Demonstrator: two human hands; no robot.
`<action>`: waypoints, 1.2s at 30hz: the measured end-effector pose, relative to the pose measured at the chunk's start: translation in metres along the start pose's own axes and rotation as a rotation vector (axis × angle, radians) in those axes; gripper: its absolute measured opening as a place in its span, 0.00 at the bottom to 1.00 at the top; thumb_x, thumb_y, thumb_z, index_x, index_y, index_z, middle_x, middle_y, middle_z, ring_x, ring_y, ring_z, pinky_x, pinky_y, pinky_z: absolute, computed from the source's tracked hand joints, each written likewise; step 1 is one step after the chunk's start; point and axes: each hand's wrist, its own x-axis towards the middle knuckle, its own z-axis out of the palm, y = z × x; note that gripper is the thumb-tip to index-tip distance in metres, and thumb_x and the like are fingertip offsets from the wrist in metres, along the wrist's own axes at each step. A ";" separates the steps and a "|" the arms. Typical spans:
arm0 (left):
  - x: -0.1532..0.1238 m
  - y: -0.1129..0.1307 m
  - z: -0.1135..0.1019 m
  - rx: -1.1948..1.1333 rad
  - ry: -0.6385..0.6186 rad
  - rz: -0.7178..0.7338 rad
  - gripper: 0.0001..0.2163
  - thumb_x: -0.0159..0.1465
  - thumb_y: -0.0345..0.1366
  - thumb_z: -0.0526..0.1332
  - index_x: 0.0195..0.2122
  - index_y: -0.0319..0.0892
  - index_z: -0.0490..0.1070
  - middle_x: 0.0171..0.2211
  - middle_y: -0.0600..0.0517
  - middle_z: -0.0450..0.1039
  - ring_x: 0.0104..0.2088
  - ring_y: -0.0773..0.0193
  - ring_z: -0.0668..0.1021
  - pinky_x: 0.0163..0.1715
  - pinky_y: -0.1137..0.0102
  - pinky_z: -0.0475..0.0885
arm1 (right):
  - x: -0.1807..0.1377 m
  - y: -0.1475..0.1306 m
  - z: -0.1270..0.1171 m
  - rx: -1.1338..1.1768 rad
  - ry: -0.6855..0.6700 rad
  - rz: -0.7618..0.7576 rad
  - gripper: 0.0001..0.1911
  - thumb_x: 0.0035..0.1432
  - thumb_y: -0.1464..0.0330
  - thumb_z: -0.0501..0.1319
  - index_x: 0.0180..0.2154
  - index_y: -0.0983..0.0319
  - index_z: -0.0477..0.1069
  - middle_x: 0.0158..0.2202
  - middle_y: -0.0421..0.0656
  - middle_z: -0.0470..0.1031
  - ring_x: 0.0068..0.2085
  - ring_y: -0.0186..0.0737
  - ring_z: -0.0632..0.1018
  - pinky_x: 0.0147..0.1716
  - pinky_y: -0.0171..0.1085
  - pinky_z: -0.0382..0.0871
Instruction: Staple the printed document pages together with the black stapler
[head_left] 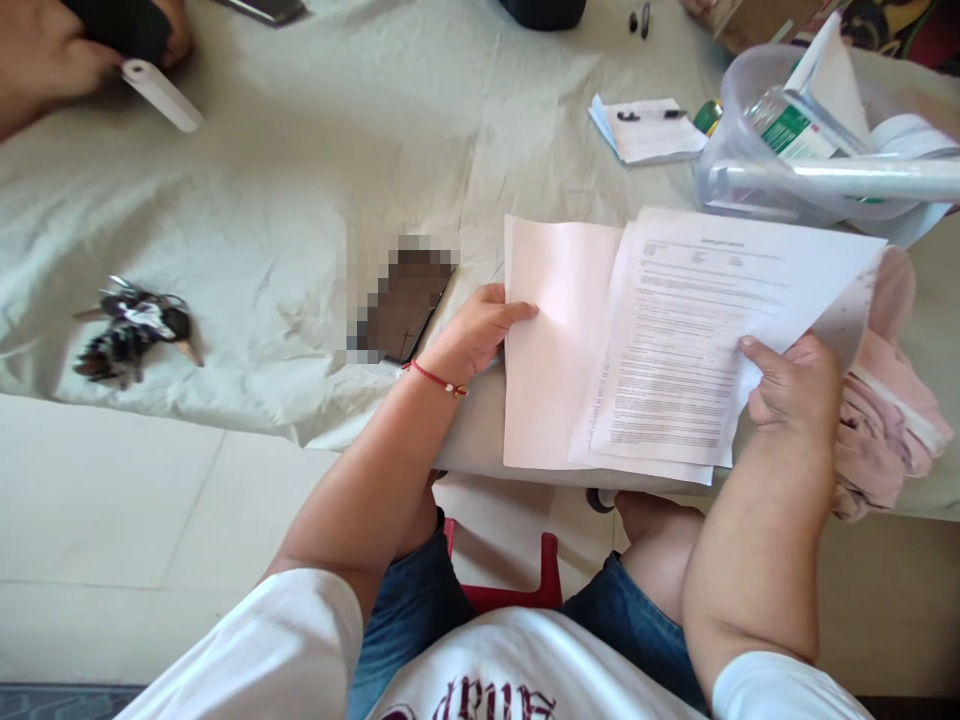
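Note:
My left hand pinches the left edge of a blank paper sheet, thumb on top and fingers beneath. Overlapping that sheet on the right are several printed papers, covered in small text. My right hand grips their right side, its thumb pressed on the top page and the other fingers hidden underneath. The papers are over the front edge of the cloth-covered table. Just left of my left hand lies a dark phone, partly pixelated. A crumpled pink cloth lies beside my right hand.
A bunch of keys lies at the left on the table cloth. A clear plastic tub with a bottle and rolls stands at the right, near a notepad. Another person's hands hold a dark object at the upper left.

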 end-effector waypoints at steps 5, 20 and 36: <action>-0.002 0.000 -0.005 -0.013 -0.012 0.013 0.19 0.43 0.38 0.81 0.35 0.39 0.83 0.37 0.41 0.88 0.45 0.40 0.90 0.52 0.51 0.85 | -0.006 -0.011 0.014 0.114 -0.006 0.089 0.22 0.30 0.71 0.77 0.32 0.56 0.76 0.38 0.42 0.88 0.49 0.53 0.87 0.68 0.57 0.74; -0.003 -0.006 0.006 -0.126 0.039 0.054 0.25 0.46 0.42 0.85 0.42 0.42 0.82 0.44 0.41 0.90 0.51 0.38 0.89 0.53 0.49 0.87 | -0.032 -0.001 0.047 0.054 -0.223 0.284 0.29 0.36 0.63 0.85 0.42 0.60 0.81 0.45 0.45 0.89 0.49 0.51 0.88 0.66 0.55 0.77; 0.000 -0.008 0.005 -0.085 -0.089 -0.048 0.17 0.52 0.47 0.81 0.32 0.42 0.80 0.37 0.41 0.88 0.46 0.42 0.89 0.54 0.50 0.84 | -0.025 0.008 0.037 -0.061 -0.106 0.150 0.22 0.38 0.66 0.80 0.39 0.59 0.81 0.39 0.41 0.88 0.39 0.41 0.83 0.46 0.41 0.81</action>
